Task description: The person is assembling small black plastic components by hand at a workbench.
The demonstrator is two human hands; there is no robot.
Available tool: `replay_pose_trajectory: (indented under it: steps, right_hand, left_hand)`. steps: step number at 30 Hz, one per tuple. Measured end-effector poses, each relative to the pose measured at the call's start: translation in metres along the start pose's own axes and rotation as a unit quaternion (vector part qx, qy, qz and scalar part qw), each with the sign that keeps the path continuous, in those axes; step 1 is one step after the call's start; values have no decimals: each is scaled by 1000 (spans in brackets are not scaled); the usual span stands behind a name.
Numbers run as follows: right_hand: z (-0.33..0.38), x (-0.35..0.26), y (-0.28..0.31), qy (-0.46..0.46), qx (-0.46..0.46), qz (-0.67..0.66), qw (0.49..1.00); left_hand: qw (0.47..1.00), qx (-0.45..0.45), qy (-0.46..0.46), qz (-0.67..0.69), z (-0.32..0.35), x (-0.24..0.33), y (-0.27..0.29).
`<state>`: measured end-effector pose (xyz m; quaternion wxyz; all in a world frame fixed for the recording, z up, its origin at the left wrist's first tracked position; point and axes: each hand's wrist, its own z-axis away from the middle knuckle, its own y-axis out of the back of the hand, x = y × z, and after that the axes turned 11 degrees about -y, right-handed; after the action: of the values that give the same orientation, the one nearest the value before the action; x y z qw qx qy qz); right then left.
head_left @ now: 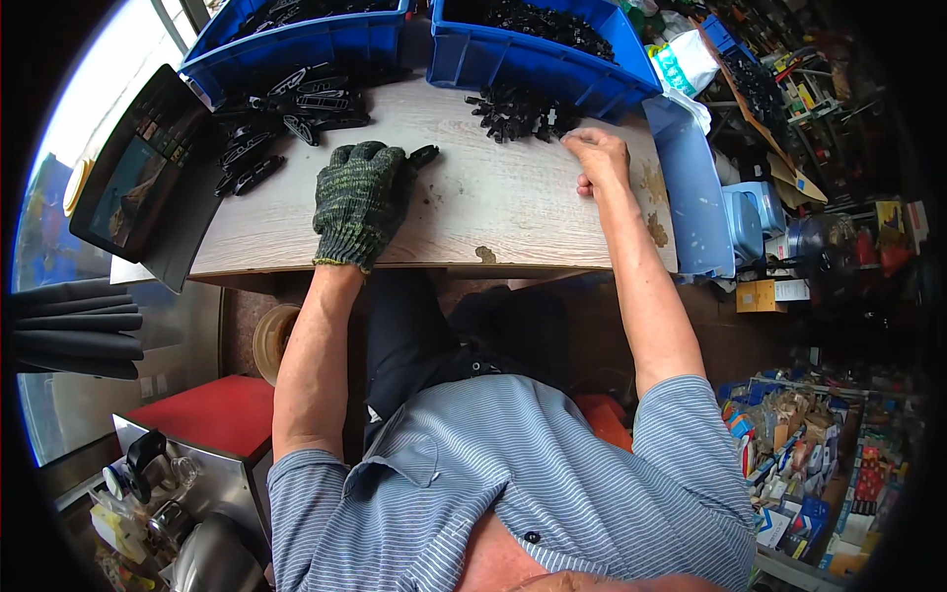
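My left hand wears a dark green knitted glove and lies palm down on the pale wooden worktop. A flat black plastic part sticks out from under its fingertips. My bare right hand rests on the worktop with fingers curled, pinching something small at the edge of a heap of small black plastic parts; what it pinches is too small to make out. A spread of longer black oval parts lies left of the gloved hand.
Two blue plastic bins with black parts stand along the far edge. A dark tablet leans at the left end. A blue panel stands at the right end. Cluttered shelves lie to the right.
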<state>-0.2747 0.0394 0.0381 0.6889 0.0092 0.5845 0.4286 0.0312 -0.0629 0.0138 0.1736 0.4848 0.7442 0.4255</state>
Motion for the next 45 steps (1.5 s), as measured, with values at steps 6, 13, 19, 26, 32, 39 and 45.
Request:
replay_pose_trajectory:
  steps: [6, 13, 19, 26, 32, 39, 45]
  right_hand:
    - [-3, 4, 1, 8, 2, 21, 1000]
    - [2, 23, 19, -1, -70, -124, 990]
    - [33, 31, 14, -30, -120, -220, 968]
    - [78, 40, -26, 39, -221, -275, 935]
    - [88, 41, -33, 80, -196, -266, 940]
    - [80, 41, -30, 95, -249, -258, 929]
    - [84, 44, -28, 89, -280, -266, 918]
  left_hand:
    - [999, 34, -8, 19, 2, -2, -2]
    - [993, 115, 18, 32, 4, -1, 3]
    - [931, 201, 79, 295, 15, 50, -12]
    - [901, 71, 156, 399, -16, 111, -50]
    - [694, 20, 263, 670, -21, 104, -46]
    - [675, -8, 311, 669, -25, 101, -28]
    - [916, 134, 126, 357, 0, 92, -25]
